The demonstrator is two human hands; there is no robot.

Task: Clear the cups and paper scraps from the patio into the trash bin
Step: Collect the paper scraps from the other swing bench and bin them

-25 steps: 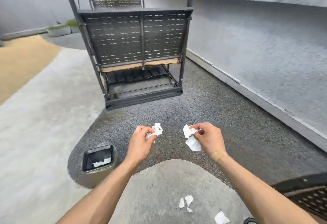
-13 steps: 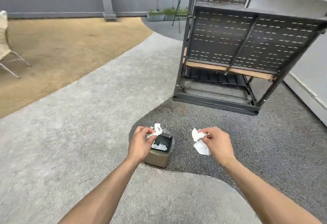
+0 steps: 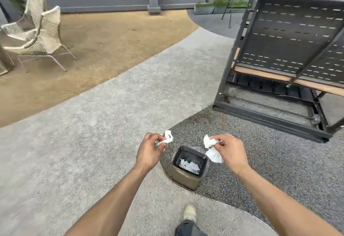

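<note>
A: Trash bin [image 3: 189,166] status? Where is it?

B: On the ground, straddling the edge where the dark gravel patch [image 3: 270,163] meets the pale concrete [image 3: 93,142]. Square, tan body, black rim, clear liner. Inside: crumpled white paper scraps [image 3: 189,165] at the bottom. No cups visible in it.

A: Hands?

B: Left hand [image 3: 149,151]: grip clenched, pinching a crumpled white scrap [image 3: 168,136] up and left of the bin rim. Right hand [image 3: 231,152]: grip pinching a larger white scrap [image 3: 212,151] that hangs over the bin's right rear corner. Neither scrap is in the bin yet.

A: Delta vs half a second ago?

B: View has panned left and closed in. Bin then sat right under the left hand; now it's between the two hands, nearer the camera. Dark metal rack [image 3: 290,55] has slid to the right edge. Two woven chairs [image 3: 37,36] on the tan ground now in view at left, against one partly seen before. Shoe [image 3: 189,212] now visible below the bin. Both grips unchanged, same scraps.

A: Any labels or text?

B: Nothing readable on the bin or the rack.
</note>
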